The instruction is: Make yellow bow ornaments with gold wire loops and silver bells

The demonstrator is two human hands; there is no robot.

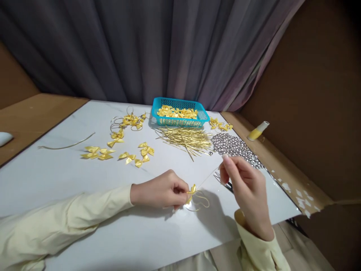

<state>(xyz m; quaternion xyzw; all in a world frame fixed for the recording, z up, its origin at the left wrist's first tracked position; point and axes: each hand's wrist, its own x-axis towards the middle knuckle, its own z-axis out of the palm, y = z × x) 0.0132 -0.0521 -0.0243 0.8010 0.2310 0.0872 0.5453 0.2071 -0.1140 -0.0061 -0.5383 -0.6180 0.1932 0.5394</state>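
We find the left hand (163,190) pinching a yellow bow (193,189); the right hand (248,188) grips a thread (208,177) running taut from it, above the white tabletop (126,241).

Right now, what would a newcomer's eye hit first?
Likely the turquoise basket of yellow bows far back on the table, with a heap of gold strands in front and silver beads to its right. Nearer, the left hand pinches a single bow; the right hand holds a thin thread running to it.

Small glossy yellow bow (193,189), roughly upright, thin cord (209,203) looped beside it, one strand (208,178) stretched straight, slanting upward
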